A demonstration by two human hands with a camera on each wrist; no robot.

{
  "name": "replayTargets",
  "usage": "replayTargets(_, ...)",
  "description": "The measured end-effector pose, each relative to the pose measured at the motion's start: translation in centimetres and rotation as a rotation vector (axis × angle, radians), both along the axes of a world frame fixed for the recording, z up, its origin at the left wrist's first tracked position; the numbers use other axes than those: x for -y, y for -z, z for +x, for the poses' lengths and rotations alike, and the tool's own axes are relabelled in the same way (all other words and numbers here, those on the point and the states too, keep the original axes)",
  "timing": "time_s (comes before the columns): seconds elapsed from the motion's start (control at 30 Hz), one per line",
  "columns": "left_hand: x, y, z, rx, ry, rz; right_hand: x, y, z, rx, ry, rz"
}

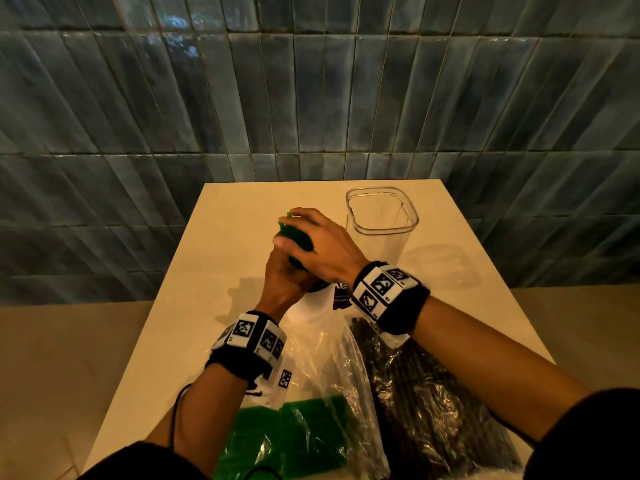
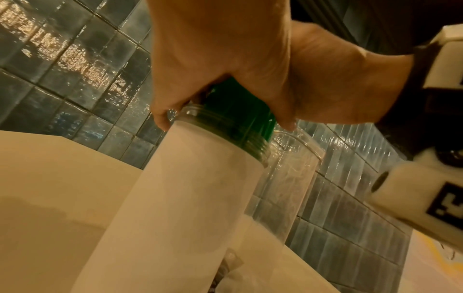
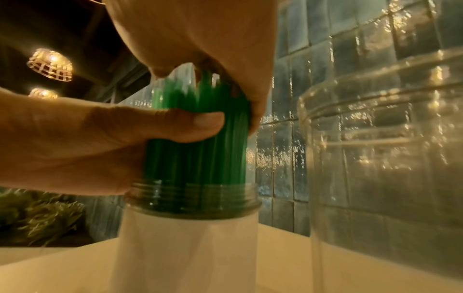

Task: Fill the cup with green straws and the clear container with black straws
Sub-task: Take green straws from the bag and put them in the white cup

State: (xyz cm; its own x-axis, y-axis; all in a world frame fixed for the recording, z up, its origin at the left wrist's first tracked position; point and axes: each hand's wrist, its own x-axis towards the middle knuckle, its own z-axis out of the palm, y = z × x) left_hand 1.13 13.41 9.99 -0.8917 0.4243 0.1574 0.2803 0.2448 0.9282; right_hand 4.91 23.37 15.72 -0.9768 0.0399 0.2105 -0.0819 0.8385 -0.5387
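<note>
Left hand (image 1: 282,280): wrapped around green straws (image 1: 298,242) standing in the cup (image 1: 313,304), mid-surface (image 1: 207,271). Right hand (image 1: 323,244): curled over the straw tops. Clear container (image 1: 381,216): just right, far side. Black straws (image 1: 415,393): bagged, near right.

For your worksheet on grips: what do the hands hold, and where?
Both hands grip the green straws around their upper part, above the cup's rim.

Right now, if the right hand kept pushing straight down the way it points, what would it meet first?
The right hand already cups the tops of the green straws. Pushing on down, it would likely meet the cup at its threaded rim, where the left hand grips the bundle.
</note>
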Motion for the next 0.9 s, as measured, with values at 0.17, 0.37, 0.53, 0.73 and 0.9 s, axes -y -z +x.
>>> replayTargets(0.17, -0.1, -0.3, -0.1, -0.163, -0.021, 0.044, 0.5, 0.1, 0.2, -0.108, -0.021, 0.207)
replayTargets(0.37, 0.6, 1.6, -1.1, -0.028, 0.026, -0.073, -0.3, 0.4, -0.1, -0.018, -0.023, 0.501)
replayTargets(0.53, 3.4, 1.4, 1.1, 0.043, -0.098, -0.206, -1.4, -0.7, 2.9, -0.279, 0.033, 0.012)
replayTargets(0.73, 10.2, 4.8, 7.0, -0.001, 0.039, -0.415, -2.9, 5.8, 10.2, -0.210, 0.366, -0.496)
replayTargets(0.9, 14.6, 9.5, 12.3, 0.028, 0.260, -0.725, -2.7, 8.9, 13.8, -0.192, 0.441, -0.570)
